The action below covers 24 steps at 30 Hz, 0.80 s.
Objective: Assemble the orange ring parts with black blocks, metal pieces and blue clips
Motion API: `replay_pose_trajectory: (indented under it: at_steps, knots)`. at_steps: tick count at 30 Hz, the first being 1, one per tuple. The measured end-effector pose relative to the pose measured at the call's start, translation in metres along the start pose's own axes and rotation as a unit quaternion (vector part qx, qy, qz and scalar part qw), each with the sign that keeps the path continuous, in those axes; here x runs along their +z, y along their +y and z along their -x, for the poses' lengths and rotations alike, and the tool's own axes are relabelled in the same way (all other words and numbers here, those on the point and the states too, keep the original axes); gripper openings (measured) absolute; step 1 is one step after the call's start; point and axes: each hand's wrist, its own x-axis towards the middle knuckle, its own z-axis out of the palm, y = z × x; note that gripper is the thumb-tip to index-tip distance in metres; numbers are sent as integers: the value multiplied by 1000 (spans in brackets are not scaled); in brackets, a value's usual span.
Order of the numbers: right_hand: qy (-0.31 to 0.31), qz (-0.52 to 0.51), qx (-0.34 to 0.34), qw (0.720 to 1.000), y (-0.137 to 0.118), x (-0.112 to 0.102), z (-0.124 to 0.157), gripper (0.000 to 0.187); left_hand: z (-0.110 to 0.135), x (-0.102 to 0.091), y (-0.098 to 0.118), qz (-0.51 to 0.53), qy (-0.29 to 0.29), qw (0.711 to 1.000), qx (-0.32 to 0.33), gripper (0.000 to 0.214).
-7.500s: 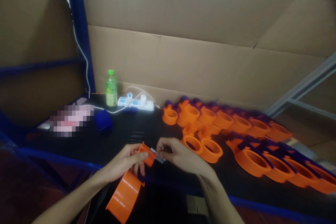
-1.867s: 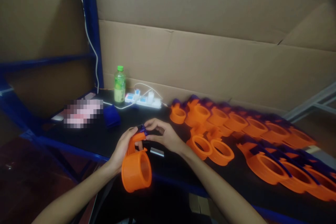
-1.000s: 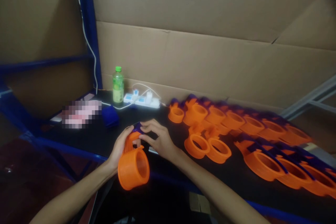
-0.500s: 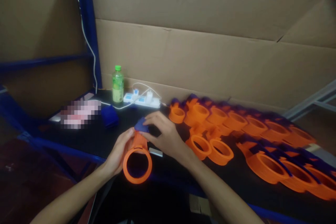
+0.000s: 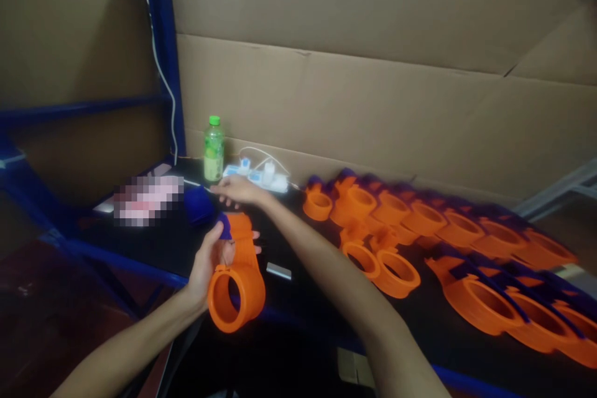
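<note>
In my left hand [image 5: 208,258] is an orange tape dispenser [image 5: 256,292], a ring with a short handle, held by the handle end. A blue piece [image 5: 226,226] sits at the top of that handle, beside my left thumb. My right hand [image 5: 237,190] reaches across the black table, above and right of a loose dark blue part [image 5: 199,204]. Its fingers are loosely bent and apart, and nothing shows in them. A small silver metal strip [image 5: 278,271] lies right of the held dispenser.
Several orange tape dispensers [image 5: 494,298] with blue parts stand in rows on the right. At the back are a green-capped bottle [image 5: 214,152] and a white power strip [image 5: 277,181] with cables. A blue frame post [image 5: 163,43] rises at the left, against cardboard walls [image 5: 349,99].
My right hand has left the dispenser and moved away towards the loose blue part. My left hand keeps hold of the dispenser, which has turned so its ring shows from the side.
</note>
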Motion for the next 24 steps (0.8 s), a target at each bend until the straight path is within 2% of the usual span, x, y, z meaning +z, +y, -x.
replay_pose_trajectory:
  at_steps: [2, 5, 9, 14, 19, 24]
  knots:
    - [2, 38, 11, 999, 5, 12, -18, 44, 1, -3, 0, -6, -8, 1000, -12, 60]
    - [27, 83, 20, 996, 11, 24, -31, 43, 0, -6, -2, -6, 2, 1000, 10, 55]
    - [53, 127, 26, 990, 15, 33, -34, 34, 0, -7, -3, 5, 18, 999, 46, 52]
    - [95, 165, 9, 982, 13, 27, -27, 28, -4, -3, 1, 19, 38, 998, 37, 56]
    - [170, 156, -42, 972, 2, -5, 1, 24, -7, -1, 1, 40, 35, 996, 66, 52]
    - [219, 145, -92, 961, 0, -30, 62, 23, -8, 5, -2, 58, 1, 995, 84, 49]
